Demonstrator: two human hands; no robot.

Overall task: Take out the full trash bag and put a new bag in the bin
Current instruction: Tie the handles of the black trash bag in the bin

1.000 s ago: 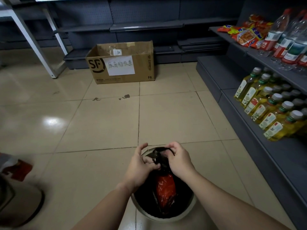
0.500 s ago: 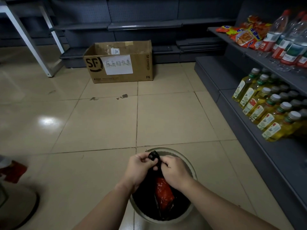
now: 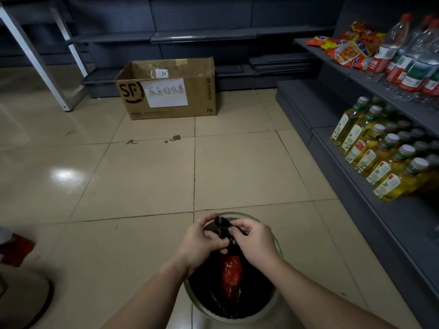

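A round pale bin [image 3: 278,248] stands on the tiled floor at the bottom centre. Inside it sits a black trash bag [image 3: 204,288] with red wrapping [image 3: 231,274] showing through. The bag's top is gathered into a twisted neck above the bin. My left hand [image 3: 200,241] and my right hand [image 3: 255,242] both pinch that black neck, fingers close together over the bin's far rim. No new bag is in view.
An open cardboard box [image 3: 166,91] with a paper label stands on the floor ahead. A grey shelf unit [image 3: 370,186] on the right carries oil bottles [image 3: 380,157], water bottles and snack packs. A white ladder frame [image 3: 42,67] leans at the far left.
My hands have shifted along the gathered bag top, working the twisted black neck; the right hand now pinches a strand out to the right. The bag stays in the bin.
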